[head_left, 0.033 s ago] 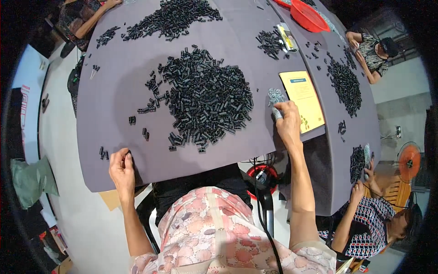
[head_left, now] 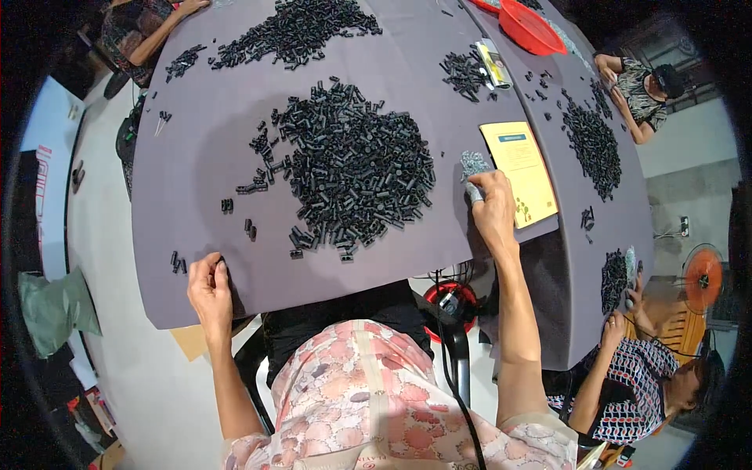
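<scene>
My left hand [head_left: 209, 288] rests at the near left edge of the cloth-covered table, its fingers pinched together. A dark bit shows at its fingertips, too small to make out. Several loose black cylinder pieces [head_left: 178, 263] lie just beyond it. My right hand [head_left: 493, 207] is closed at the fingertips beside a small heap of shiny silvery pieces [head_left: 473, 162]. A grey cover sits on one of its fingers, and whatever it pinches is hidden. Between the hands and farther off spreads a large pile of short black cylinder pieces [head_left: 356, 160].
A yellow booklet [head_left: 521, 172] lies right of my right hand. More black piles [head_left: 294, 35] stand at the far side and on the right table [head_left: 591, 149], near a red basket [head_left: 531, 27]. Other people work around the tables. A black cable [head_left: 448, 368] hangs before me.
My right hand has shifted very slightly toward the silvery heap. The left hand looks almost unmoved.
</scene>
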### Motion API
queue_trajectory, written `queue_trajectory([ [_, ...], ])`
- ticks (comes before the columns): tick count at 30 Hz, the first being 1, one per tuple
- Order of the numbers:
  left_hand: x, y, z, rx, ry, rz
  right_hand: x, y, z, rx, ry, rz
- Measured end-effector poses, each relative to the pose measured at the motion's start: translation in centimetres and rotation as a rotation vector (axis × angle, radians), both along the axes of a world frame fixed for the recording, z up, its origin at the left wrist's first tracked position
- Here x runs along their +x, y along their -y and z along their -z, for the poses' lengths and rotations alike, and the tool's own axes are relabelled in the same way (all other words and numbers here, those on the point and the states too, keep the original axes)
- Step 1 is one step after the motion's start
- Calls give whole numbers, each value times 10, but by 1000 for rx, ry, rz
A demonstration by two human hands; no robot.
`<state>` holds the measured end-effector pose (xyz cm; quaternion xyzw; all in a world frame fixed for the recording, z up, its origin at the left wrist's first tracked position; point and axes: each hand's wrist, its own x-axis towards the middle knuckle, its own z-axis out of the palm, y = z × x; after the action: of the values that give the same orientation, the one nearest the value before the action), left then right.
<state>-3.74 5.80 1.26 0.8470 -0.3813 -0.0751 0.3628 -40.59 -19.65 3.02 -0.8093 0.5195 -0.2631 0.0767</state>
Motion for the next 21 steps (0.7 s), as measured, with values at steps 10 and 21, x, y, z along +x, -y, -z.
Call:
queue_trajectory([
  [10,-12,3,7,-105,177,-36,8,4,8,59,-15,-119],
  [21,-9,2,13,-115,249,-63,8,-1,2,-70,-69,-206],
])
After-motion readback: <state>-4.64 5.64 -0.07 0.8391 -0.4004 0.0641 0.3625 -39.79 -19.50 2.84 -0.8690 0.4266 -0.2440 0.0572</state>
